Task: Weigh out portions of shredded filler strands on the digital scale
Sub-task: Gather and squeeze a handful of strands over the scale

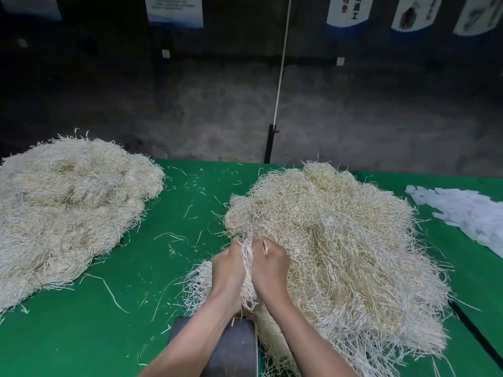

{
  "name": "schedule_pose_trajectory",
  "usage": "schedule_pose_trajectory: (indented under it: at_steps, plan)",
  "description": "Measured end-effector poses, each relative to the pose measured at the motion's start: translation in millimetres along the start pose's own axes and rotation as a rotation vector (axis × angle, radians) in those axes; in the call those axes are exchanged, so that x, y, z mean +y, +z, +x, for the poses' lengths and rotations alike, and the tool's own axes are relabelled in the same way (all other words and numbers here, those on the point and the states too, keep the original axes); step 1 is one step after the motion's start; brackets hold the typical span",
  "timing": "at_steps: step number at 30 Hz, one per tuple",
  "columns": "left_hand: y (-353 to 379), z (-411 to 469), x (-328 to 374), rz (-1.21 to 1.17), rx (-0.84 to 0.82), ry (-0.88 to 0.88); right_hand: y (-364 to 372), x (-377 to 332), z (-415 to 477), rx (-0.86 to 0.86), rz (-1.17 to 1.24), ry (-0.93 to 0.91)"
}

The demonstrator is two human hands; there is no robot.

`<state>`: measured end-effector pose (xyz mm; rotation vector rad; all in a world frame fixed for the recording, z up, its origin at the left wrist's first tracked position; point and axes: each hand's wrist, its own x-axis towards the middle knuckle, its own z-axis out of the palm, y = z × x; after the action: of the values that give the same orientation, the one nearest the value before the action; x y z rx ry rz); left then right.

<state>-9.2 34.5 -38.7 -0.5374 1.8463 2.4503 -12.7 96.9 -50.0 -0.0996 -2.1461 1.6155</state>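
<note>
A big heap of pale shredded filler strands (340, 240) covers the right half of the green table (81, 336). My left hand (227, 270) and my right hand (269, 265) sit side by side at the heap's near left edge, both gripping one bunch of strands (248, 262) that hangs between them. Under my forearms lies the grey digital scale (236, 349), its platform partly hidden by my arms; a small tuft of strands (200, 284) rests just beyond it. The scale's display is not in view.
A second large heap of strands (62, 208) fills the table's left side. Loose strands litter the green surface between the heaps. White paper slips (468, 213) lie at the far right. A black post with a white cord (270, 142) stands behind the table's far edge.
</note>
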Motion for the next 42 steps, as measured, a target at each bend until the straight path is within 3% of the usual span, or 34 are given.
schedule_pose_trajectory:
  at_steps: [3, 7, 9, 12, 15, 17, 20, 22, 26, 31, 33, 35, 37, 39, 42]
  plan:
    - [-6.4, 2.8, 4.5, 0.142, -0.054, 0.073, -8.6, 5.8, -0.3, -0.062, 0.031, 0.055]
    - [-16.0, 16.4, 9.1, 0.45, -0.106, 0.349, -20.5, -2.6, 11.4, -0.425, 0.282, 0.171]
    - [-11.5, 18.5, 11.3, 0.433, -0.055, 0.421, -13.3, -10.2, 1.0, -0.542, 0.189, 0.114]
    - [-11.2, 12.1, 9.8, 0.25, 0.083, 0.411, -1.9, -10.5, -1.6, -0.226, 0.038, 0.094]
    - [-10.2, -3.2, -4.3, 0.168, -0.128, 0.044, -5.2, -4.4, 14.0, -0.046, 0.209, 0.274]
    - [-4.4, -2.2, -6.2, 0.051, -0.162, -0.098, -0.2, -2.6, 6.8, 0.008, 0.086, 0.15]
    - [-7.8, 11.0, 1.2, -0.148, 0.061, -0.173, 16.8, 8.2, -23.5, -0.101, -0.154, -0.112]
    - [-12.0, 13.6, -3.4, -0.128, 0.176, -0.147, 15.2, 13.8, -26.8, -0.147, -0.193, -0.136]
    - [-8.1, 2.9, -20.1, 0.128, 0.127, 0.117, 2.6, 23.7, -14.2, -0.078, -0.184, -0.129]
    - [-17.2, 15.8, -13.8, 0.182, 0.07, 0.096, 0.0, 23.0, -13.8, -0.115, -0.19, -0.114]
    - [-22.4, 21.6, -17.2, 0.157, -0.034, 0.043, -10.1, 18.9, -2.5, -0.195, -0.064, 0.028]
    - [-20.8, 17.8, -19.3, 0.311, -0.122, 0.11, -12.3, 13.1, 0.9, -0.353, 0.115, 0.176]
    - [-16.8, 17.1, -15.4, 0.414, -0.125, 0.2, -6.5, 6.0, -6.4, -0.445, 0.091, 0.173]
    - [-17.5, 13.9, -3.5, 0.343, -0.207, 0.125, -7.1, 8.0, -3.8, -0.345, 0.041, 0.206]
    - [-36.0, 15.0, 11.9, 0.231, -0.233, 0.094, -24.0, 15.4, 15.4, -0.187, 0.202, 0.472]
